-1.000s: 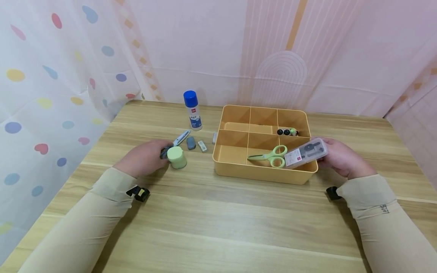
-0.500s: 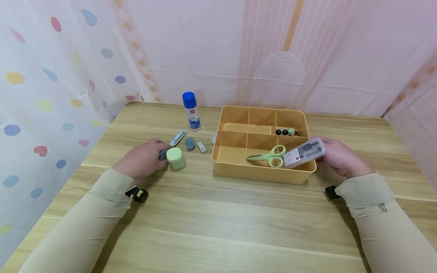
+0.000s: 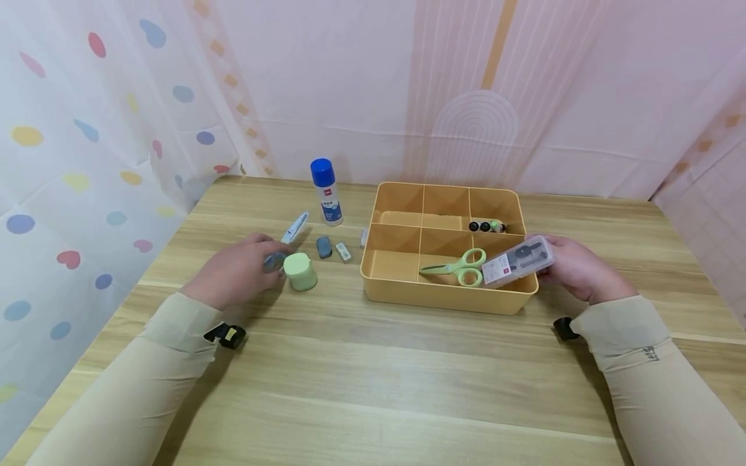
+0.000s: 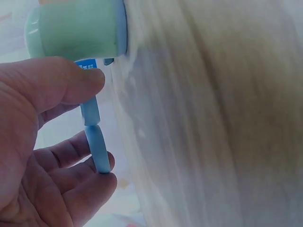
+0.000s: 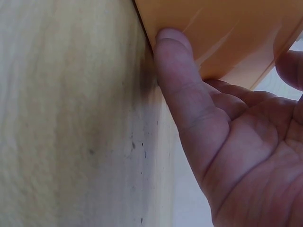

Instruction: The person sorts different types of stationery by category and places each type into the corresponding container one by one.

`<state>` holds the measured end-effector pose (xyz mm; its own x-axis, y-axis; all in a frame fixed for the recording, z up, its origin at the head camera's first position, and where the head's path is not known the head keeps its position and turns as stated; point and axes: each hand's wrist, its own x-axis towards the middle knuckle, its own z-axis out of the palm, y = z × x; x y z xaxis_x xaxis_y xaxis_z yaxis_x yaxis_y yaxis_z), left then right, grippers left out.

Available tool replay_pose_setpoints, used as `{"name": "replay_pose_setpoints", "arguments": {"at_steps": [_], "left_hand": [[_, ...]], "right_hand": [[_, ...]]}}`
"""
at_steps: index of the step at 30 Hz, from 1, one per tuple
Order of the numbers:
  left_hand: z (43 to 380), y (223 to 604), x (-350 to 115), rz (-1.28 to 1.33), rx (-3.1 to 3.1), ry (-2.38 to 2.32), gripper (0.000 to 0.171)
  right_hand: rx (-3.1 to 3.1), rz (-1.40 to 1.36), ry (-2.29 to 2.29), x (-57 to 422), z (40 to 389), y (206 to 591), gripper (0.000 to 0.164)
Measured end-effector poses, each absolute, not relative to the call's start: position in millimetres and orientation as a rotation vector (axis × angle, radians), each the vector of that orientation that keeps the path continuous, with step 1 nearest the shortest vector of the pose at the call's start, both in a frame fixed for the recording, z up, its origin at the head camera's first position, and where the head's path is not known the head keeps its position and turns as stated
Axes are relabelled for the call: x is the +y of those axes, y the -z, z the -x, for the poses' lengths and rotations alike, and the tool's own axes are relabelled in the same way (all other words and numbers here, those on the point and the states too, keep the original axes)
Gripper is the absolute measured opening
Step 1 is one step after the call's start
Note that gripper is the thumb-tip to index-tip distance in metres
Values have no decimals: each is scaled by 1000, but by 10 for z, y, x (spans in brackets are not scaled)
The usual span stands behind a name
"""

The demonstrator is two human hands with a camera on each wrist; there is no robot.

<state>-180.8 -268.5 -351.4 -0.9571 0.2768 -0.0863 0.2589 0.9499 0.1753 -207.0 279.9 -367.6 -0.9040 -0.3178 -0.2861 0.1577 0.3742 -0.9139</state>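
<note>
Nearest to me: bare wood tabletop (image 3: 373,388), both forearms reaching in over it from the sides.

Left hand (image 3: 233,270) pinches what I read as blue-grey scissors (image 3: 295,226), thumb against fingers at the handles, gap between them small. Blades point away, toward the glue bottle. Can't tell if any part touches the wood. Green canister (image 3: 300,272) stands upright just beside the handles. My call: firm pinch on the handles without working the blades; any lift should go straight up first, or the canister gets knocked.

Right hand (image 3: 583,268) has its fingers fairly straight, resting on the outer right wall of the orange tray (image 3: 440,298); no grip on anything that I can see. Good for bracing, I think: light pressure, no shove. Clear case (image 3: 519,260) slants over the rim in front of that hand and could tip. Can't tell if the thumb touches it.

Tray, front row: green-handled scissors (image 3: 471,277) next to the case. Beyond the canister: blue eraser (image 3: 324,246), white eraser (image 3: 343,252). Farther: black-ended cylinders (image 3: 486,226) in the rear right compartment; glue bottle (image 3: 331,204) upright. Curtain (image 3: 361,84) behind.
</note>
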Motion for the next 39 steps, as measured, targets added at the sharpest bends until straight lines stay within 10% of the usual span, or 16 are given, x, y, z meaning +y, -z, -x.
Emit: {"name": "replay_pose_setpoints", "arguments": {"at_steps": [39], "left_hand": [[1341,2905,-2218,-686,3140,-448,46]], "right_hand": [[2239,154,1536,2805,2064,3677,59]]}}
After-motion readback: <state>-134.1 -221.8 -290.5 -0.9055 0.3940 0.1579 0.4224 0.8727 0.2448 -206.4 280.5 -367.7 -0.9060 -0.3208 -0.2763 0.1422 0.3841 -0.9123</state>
